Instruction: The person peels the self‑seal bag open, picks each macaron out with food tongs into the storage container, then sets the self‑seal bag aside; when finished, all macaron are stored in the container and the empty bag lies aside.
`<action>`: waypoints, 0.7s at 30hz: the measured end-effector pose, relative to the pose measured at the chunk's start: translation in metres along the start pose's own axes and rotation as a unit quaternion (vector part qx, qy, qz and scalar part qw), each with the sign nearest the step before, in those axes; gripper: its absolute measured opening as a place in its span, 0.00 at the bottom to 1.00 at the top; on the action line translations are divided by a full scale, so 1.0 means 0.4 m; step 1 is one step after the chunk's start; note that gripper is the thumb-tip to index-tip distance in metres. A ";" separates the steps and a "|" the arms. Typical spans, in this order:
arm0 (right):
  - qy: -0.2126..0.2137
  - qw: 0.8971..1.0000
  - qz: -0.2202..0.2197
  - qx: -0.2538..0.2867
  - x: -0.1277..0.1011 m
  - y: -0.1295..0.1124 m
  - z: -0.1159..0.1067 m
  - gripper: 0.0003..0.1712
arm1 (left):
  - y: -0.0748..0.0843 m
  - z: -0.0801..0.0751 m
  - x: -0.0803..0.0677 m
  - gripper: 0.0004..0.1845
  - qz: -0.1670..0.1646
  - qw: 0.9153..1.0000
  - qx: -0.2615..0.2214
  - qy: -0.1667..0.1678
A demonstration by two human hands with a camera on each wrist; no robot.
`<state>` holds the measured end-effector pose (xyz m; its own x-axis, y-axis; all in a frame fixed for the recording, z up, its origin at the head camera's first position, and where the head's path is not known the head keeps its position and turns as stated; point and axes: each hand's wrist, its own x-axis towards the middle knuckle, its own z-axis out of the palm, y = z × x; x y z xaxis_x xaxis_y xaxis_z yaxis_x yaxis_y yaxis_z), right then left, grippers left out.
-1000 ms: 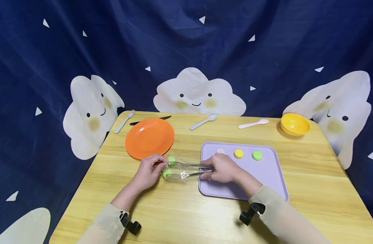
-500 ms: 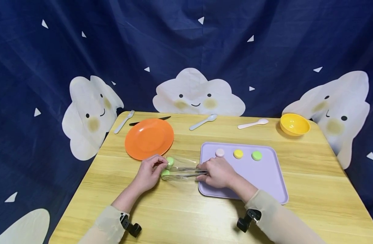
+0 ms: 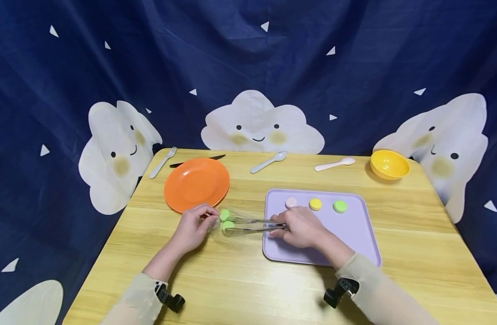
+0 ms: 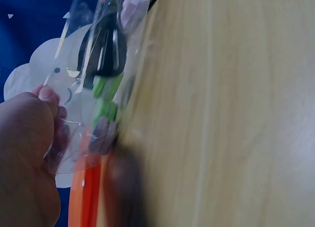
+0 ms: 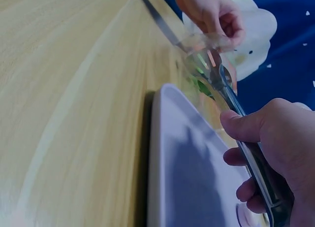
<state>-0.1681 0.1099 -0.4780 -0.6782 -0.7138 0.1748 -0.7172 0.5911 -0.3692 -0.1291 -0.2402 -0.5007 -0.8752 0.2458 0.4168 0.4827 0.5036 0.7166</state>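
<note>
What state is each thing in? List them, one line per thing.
left hand: pinches the clear bag, on the table.
right hand: grips the metal tongs, tips inside the bag.
green macarons: two, inside the bag.
purple tray: flat, carries three macarons.
orange plate: holds nothing.
yellow bowl: upright, nothing visible inside.

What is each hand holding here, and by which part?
The right hand grips metal tongs by their handle end. The left hand pinches the closed end of a clear plastic bag that holds two green rounds.
</note>
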 end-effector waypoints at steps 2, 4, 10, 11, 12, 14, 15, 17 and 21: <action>0.000 1.000 0.003 -0.007 -0.006 0.004 -0.010 0.11 | -0.003 -0.009 0.003 0.07 0.000 1.000 0.008 -0.009; 0.000 1.000 0.007 -0.012 -0.012 0.008 -0.019 0.12 | -0.003 -0.017 0.007 0.06 -0.008 1.000 0.023 -0.018; 0.008 1.000 0.013 -0.016 -0.036 0.023 -0.036 0.13 | 0.010 -0.033 0.016 0.04 -0.034 0.998 0.032 -0.043; 0.011 1.000 0.014 -0.015 -0.041 0.027 -0.038 0.13 | 0.013 -0.035 0.017 0.04 -0.038 0.998 0.031 -0.046; 0.013 1.000 0.016 -0.015 -0.045 0.031 -0.041 0.13 | 0.015 -0.038 0.018 0.04 -0.042 0.997 0.032 -0.047; 0.018 1.000 0.022 -0.014 -0.053 0.037 -0.047 0.12 | 0.019 -0.043 0.018 0.05 -0.052 0.997 0.033 -0.054; 0.018 0.999 0.024 -0.014 -0.057 0.040 -0.050 0.11 | 0.021 -0.047 0.018 0.06 -0.056 0.996 0.035 -0.058; 0.022 0.999 0.029 -0.014 -0.065 0.045 -0.057 0.12 | 0.024 -0.053 0.018 0.08 -0.067 0.995 0.036 -0.069; 0.028 0.999 0.037 -0.015 -0.081 0.054 -0.071 0.14 | 0.029 -0.060 0.018 0.10 -0.078 0.993 0.029 -0.084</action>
<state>-0.1661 0.1563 -0.4658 -0.7367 -0.6463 0.1989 -0.6689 0.6532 -0.3547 -0.1292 -0.2525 -0.4760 -0.9349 0.2929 0.2004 0.3420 0.5928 0.7291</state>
